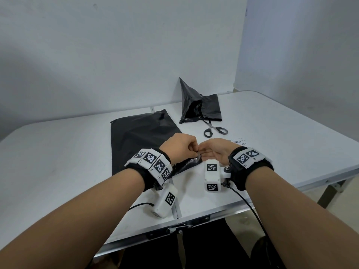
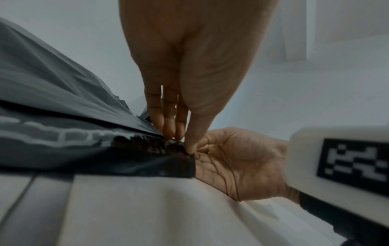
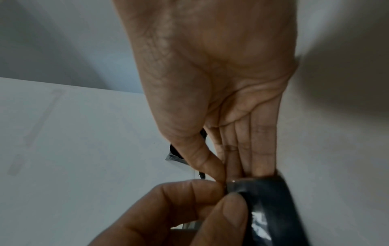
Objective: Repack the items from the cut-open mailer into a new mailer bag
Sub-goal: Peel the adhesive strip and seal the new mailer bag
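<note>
While both hands (image 1: 196, 150) pinch the new mailer (image 1: 139, 136) at its near corner, scissors (image 1: 214, 130) lie well apart.

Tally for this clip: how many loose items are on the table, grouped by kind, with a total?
Black mailer bags: 2, the flat new mailer that both hands pinch at its near corner, and the cut-open mailer crumpled at the back.
Scissors: 1.
Barcode label: 1.
Total: 4.
</note>
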The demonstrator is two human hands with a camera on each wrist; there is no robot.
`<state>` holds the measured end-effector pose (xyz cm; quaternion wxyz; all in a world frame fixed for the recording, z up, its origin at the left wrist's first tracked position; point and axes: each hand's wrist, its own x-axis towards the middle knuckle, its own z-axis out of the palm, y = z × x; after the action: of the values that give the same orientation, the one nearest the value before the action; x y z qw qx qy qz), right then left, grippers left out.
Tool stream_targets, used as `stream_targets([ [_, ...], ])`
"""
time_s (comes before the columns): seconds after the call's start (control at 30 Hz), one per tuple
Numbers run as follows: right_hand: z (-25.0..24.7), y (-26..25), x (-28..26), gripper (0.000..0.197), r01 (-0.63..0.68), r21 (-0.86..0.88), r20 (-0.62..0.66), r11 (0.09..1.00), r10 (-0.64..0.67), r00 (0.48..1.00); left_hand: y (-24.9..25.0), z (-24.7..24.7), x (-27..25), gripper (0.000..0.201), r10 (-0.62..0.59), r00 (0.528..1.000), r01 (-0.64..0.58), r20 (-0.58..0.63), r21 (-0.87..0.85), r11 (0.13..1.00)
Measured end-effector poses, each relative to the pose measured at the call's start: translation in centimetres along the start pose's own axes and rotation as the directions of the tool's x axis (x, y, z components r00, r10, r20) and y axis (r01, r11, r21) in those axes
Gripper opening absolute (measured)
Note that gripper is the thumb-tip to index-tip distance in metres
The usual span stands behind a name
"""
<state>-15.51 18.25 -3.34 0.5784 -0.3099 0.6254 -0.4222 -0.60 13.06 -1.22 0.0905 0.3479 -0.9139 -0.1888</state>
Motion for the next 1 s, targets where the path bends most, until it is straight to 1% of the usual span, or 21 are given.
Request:
stream_targets([
  [0.07, 0.1, -0.1, -0.1, 0.028, -0.007, -0.012, 0.007, 1.0, 0.007, 1.0, 0.2, 0.0, 0.0, 0.011, -0.023, 1.0, 0.023, -0.002, 0.042, 0.999],
  [0.1, 0.1, -0.1, -0.1, 0.03, -0.008, -0.014, 0.009, 1.0, 0.008, 1.0, 0.3, 0.0, 0.0, 0.012, -0.031, 1.0, 0.031, -0.006, 0.065, 0.997],
  [0.23, 0.2, -0.2, -0.1, 0.013, -0.01, -0.023, 0.017, 1.0, 0.011, 1.0, 0.9, -0.2, -0.1, 0.01, -0.026, 1.0, 0.027, -0.01, 0.149, 0.988],
  [0.37, 0.1, -0.2, -0.1, 0.011, -0.008, -0.03, 0.021, 1.0, 0.009, 1.0, 1.3, -0.3, -0.1, 0.004, 0.012, 1.0, -0.008, -0.015, 0.204, 0.979],
  [0.47, 0.2, -0.1, -0.2, 0.011, 0.0, -0.027, 0.022, 1.0, 0.001, 1.0, 1.3, -0.2, -0.2, 0.007, 0.034, 0.999, -0.028, -0.022, 0.218, 0.976],
  [0.67, 0.2, 0.0, -0.2, 0.01, 0.027, -0.034, 0.016, 0.999, -0.026, 1.0, 1.0, -0.6, -0.1, 0.008, 0.064, 0.998, -0.064, 0.001, 0.153, 0.986],
  [0.8, 0.2, -0.1, -0.5, 0.011, 0.037, -0.065, 0.02, 0.997, -0.035, 0.999, 0.1, -0.9, -0.1, 0.002, 0.109, 0.994, -0.109, 0.011, 0.055, 0.993],
  [0.83, 0.3, -0.1, -0.6, 0.013, 0.041, -0.064, 0.016, 0.997, -0.04, 0.999, -0.1, -1.0, -0.1, 0.003, 0.119, 0.993, -0.119, 0.008, 0.016, 0.993],
  [0.93, 0.4, -0.3, -0.9, 0.017, 0.052, -0.064, 0.016, 0.997, -0.051, 0.999, -0.5, -1.7, -0.6, 0.008, 0.108, 0.994, -0.107, 0.008, -0.084, 0.991],
  [1.0, 0.5, -0.3, -1.0, 0.015, 0.044, -0.061, 0.017, 0.997, -0.043, 0.999, -0.7, -1.8, -0.7, 0.007, 0.092, 0.996, -0.091, 0.004, -0.107, 0.99],
])
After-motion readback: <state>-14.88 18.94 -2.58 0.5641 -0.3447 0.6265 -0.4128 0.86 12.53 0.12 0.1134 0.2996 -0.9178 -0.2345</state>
